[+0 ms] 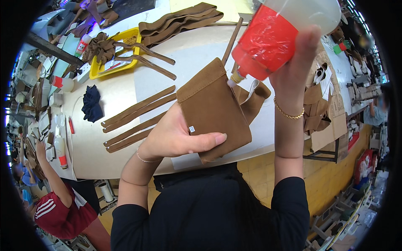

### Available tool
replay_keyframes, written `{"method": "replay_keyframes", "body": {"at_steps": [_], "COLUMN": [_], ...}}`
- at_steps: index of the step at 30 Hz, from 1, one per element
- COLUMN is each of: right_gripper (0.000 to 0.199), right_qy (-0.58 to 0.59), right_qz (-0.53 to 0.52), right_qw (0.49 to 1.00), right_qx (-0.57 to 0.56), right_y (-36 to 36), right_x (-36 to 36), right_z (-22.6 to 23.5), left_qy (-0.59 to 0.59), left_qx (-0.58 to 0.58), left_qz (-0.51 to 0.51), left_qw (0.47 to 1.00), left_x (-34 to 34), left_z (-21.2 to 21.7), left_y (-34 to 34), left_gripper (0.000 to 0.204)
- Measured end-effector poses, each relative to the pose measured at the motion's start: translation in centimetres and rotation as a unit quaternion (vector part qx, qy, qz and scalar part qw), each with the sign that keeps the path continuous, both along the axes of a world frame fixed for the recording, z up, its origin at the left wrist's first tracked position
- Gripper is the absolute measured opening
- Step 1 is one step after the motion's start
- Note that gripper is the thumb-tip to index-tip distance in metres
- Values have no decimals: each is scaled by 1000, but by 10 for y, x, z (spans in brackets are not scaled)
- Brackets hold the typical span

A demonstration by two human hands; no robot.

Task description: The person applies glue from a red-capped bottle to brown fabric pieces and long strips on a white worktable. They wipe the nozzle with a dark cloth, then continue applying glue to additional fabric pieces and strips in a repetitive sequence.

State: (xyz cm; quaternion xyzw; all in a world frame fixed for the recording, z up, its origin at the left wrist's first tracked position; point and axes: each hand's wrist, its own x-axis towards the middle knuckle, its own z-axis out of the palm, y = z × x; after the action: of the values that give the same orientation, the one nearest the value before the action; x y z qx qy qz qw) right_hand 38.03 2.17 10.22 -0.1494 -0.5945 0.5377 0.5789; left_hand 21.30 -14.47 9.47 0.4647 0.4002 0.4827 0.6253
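Observation:
A brown suede-like piece [211,113] with a stitched band along its upper edge is gripped in my left hand [171,134], thumb lying across its front. A small white sticker shows near its left edge. My right hand [295,62] holds a large squeeze bottle [268,42] with a red wrap, tipped so that its narrow nozzle [232,80] points down at the piece's upper right edge. Whether the tip touches the piece I cannot tell. The bottle hides most of my right fingers. Behind the piece, a curled brown part [256,98] sticks out to the right.
Several brown straps [138,104] lie left of my hand. Beyond them is a yellow tray [98,71] of brown strips, with folded brown bands [180,23] behind. A dark blue cloth [91,103] rests on the left. More brown pieces [316,106] sit on the right. A co-worker in maroon [63,209] is at lower left.

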Motion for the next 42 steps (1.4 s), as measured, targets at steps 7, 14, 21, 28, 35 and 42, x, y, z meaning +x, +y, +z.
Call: {"method": "replay_keyframes", "body": {"at_steps": [7,14,21,28,35,42], "right_gripper": [78,74,75,83,95,88], "right_qy": [27,35,130,57,-191,74], "right_qz": [17,66,131,75,-1,227], "right_qw": [999,997,982,995,981,954], "right_qx": [-1,25,43,23,33,-183], "right_y": [-6,-18,-12,-39,-39,-14], "right_x": [-2,11,8,5,23,41], "right_z": [-5,-8,-2,-4,-5,3], "left_qy": [-14,-6,-1,-25,-20,-163], "left_qx": [14,23,37,29,32,-27], "left_qz": [25,30,32,51,92,137], "left_qw": [999,999,999,998,995,977], "left_x": [1,-2,-1,-1,-2,-9], "left_z": [-1,-3,-4,-6,-5,-29], "left_y": [-1,0,1,2,3,11], "left_gripper": [55,51,55,54,46,37]}}
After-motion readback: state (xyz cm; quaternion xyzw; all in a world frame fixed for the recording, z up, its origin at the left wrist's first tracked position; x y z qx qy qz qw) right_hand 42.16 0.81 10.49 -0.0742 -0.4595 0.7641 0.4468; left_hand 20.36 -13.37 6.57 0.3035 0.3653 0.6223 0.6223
